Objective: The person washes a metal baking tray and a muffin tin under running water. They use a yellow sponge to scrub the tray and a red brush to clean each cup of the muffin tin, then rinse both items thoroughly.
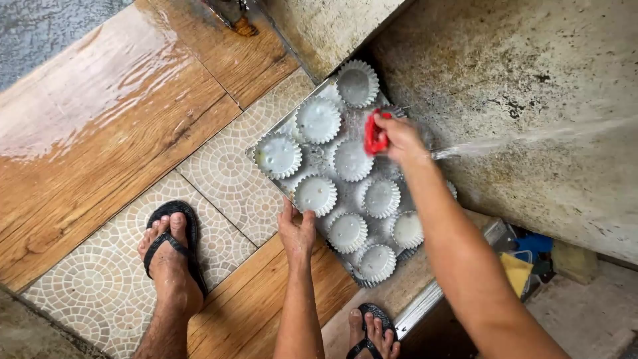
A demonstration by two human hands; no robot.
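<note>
Soft daylight, sharp focus, glare on the wet floor.

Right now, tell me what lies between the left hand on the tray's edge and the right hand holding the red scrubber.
In the head view, between the left hand and the right hand with the red scrubber lie fluted moulds on the metal tray.
</note>
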